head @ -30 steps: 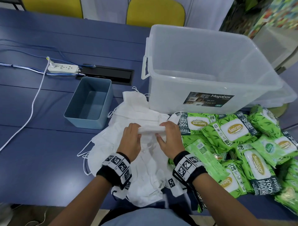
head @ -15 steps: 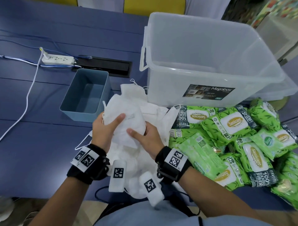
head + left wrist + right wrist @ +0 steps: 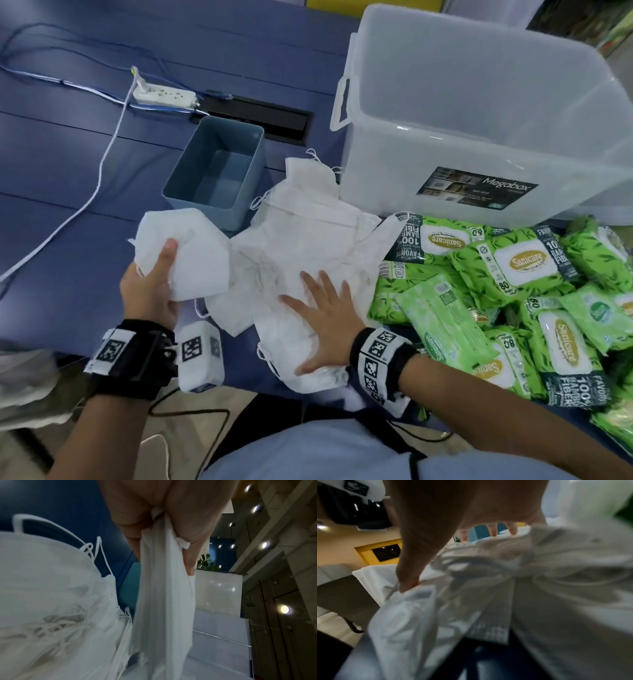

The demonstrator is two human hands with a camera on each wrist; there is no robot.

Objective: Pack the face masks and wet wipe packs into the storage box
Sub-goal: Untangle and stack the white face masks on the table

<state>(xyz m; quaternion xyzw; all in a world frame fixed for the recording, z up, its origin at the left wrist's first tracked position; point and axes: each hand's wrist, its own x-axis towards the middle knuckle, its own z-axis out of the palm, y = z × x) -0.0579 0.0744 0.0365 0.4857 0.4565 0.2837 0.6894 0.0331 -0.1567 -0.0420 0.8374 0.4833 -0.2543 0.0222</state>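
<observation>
My left hand (image 3: 150, 284) grips a stack of white face masks (image 3: 191, 253), thumb on top, lifted left of the loose mask pile (image 3: 308, 233). The left wrist view shows the same stack (image 3: 164, 601) pinched between thumb and fingers. My right hand (image 3: 325, 308) lies flat with spread fingers on the mask pile (image 3: 505, 588). Green wet wipe packs (image 3: 513, 267) are heaped to the right. The clear storage box (image 3: 479, 113) stands behind them with nothing seen inside it.
A small blue bin (image 3: 219, 171) sits just behind the held stack. A white power strip (image 3: 164, 96) and its cables lie at the back left on the blue table (image 3: 68, 178). A black cable slot (image 3: 260, 116) is behind the bin.
The left hand has carried the mask stack leftward, away from the pile. The right hand has let go of it and spread flat on the loose masks.
</observation>
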